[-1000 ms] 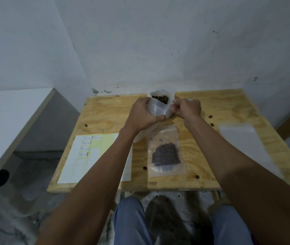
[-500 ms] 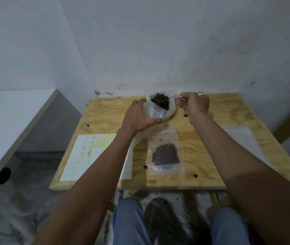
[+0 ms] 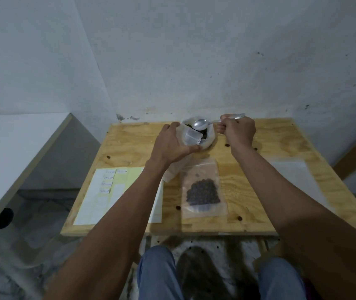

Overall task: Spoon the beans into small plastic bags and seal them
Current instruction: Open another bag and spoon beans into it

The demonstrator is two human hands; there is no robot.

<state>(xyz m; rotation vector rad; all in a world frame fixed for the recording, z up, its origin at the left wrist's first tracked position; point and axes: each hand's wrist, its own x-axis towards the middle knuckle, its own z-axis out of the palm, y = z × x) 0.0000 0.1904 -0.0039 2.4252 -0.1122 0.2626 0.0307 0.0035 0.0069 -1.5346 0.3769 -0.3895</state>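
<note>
While the left hand [image 3: 172, 145] curls its fingers around a small empty plastic bag [image 3: 191, 138] and holds its mouth up against the front of the bean container [image 3: 207, 138], the right hand [image 3: 238, 131] pinches the handle of a metal spoon [image 3: 200, 124] whose bowl hovers over the beans [image 3: 204, 133], apparently empty. One filled bag [image 3: 203, 190] already lies flat on the table [image 3: 259, 152], just nearer the person than the container. From here the risk is spillage: the bag's mouth looks narrow and floppy, so a heaped spoonful tipped carelessly could scatter beans over the plywood, where several dark specks already lie, though whether those are beans or holes is hard to say. The left hand hides most of the bag, so I cannot tell how wide its mouth is held. Whether the filled bag is sealed is also unclear.
</note>
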